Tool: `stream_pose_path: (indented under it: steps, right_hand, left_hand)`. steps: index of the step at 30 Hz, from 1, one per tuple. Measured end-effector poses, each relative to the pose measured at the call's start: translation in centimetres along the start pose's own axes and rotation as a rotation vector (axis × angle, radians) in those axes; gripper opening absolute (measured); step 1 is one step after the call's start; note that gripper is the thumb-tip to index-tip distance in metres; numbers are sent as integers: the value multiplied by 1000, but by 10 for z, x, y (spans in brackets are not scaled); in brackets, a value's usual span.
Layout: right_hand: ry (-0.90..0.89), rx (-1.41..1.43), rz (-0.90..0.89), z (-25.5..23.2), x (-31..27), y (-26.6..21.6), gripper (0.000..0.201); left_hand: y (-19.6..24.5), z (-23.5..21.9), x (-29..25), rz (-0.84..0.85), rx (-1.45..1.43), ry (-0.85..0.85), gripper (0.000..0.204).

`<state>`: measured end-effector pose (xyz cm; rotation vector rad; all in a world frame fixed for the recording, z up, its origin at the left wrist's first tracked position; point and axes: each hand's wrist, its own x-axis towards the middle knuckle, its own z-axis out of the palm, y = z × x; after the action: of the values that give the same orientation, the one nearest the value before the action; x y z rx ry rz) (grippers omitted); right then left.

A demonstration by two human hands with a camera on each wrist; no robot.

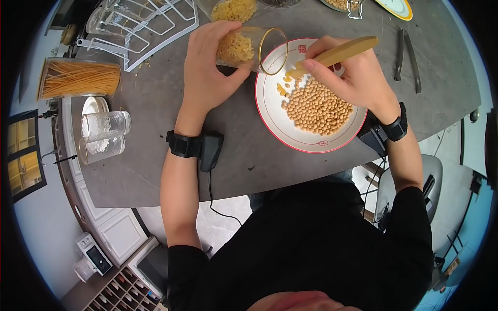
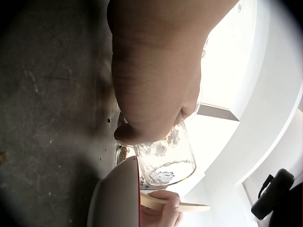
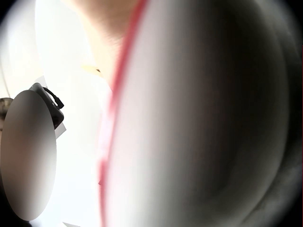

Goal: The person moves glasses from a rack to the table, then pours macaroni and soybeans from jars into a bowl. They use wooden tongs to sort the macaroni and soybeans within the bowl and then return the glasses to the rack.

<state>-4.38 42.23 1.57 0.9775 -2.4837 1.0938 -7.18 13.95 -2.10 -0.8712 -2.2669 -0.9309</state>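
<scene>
The left hand [image 1: 211, 70] grips a glass jar [image 1: 259, 51] with a gold rim, tipped on its side, its mouth over the left edge of a white plate [image 1: 270, 111] with a red rim. Yellow flakes lie inside the jar. Pinched in the right hand [image 1: 358, 78] is a wooden utensil [image 1: 342, 53], its lower end over the plate near a few yellow pieces [image 1: 281, 89]. Round beige beans [image 1: 319, 109] cover the plate's middle. In the left wrist view, the left hand [image 2: 156, 85] is around the jar [image 2: 165, 158]; the right wrist view shows mostly the plate's blurred outside [image 3: 189, 113].
A jar of spaghetti [image 1: 80, 78] lies at the left, with two glasses [image 1: 106, 127] of white contents below it. A white wire rack [image 1: 140, 36] stands at the back left. Dark metal tongs [image 1: 409, 59] lie right of the plate. More containers line the back.
</scene>
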Motion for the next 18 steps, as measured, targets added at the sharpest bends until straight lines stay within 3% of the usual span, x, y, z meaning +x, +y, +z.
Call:
stream_pose_path:
  steps: [3, 9, 18]
  right_hand:
    - [12, -36, -68, 2, 0, 1, 24]
    - [-51, -23, -45, -1, 0, -2, 24]
    - [-3, -47, -74, 3, -2, 2, 23]
  left_hand:
    - [1, 0, -2, -6, 2, -12, 65]
    - [1, -1, -1, -27, -12, -12, 65]
    - [2, 0, -2, -17, -16, -17, 66]
